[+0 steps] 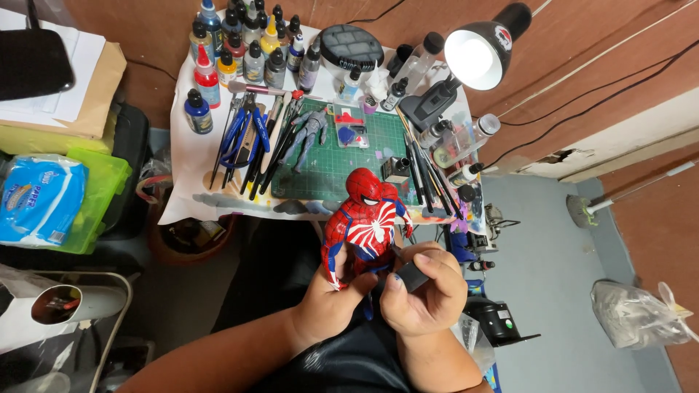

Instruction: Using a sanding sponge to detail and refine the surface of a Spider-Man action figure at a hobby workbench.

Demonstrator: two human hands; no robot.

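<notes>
Your right hand [426,295] sat nearest the lens, fingers curled tight around a small dark block [413,276] that poked out between thumb and forefinger. Just beside it, your left hand [331,298] was clenched around the lower body of a red-and-blue figure [366,222] with a white spider mark on its chest. You held the figure upright above your lap, its head tipped toward the near edge of the bench [191,164]; the block's tip sat close to the figure's hip, though whether they touched could not be told.

Beyond it, on the bench, lay a green cutting mat [331,164] with a grey figure [306,137] lying on its left part and a small red-and-blue piece [351,129] near the middle. Left of the mat you had pliers [244,135] with blue handles among other tools. Paint bottles [240,51] stood crowded at the far left corner. Brushes [426,171] lay along the mat's right side. A lit black lamp [477,51] leaned over the far right corner. A green bin [98,196] stood well apart at your left.
</notes>
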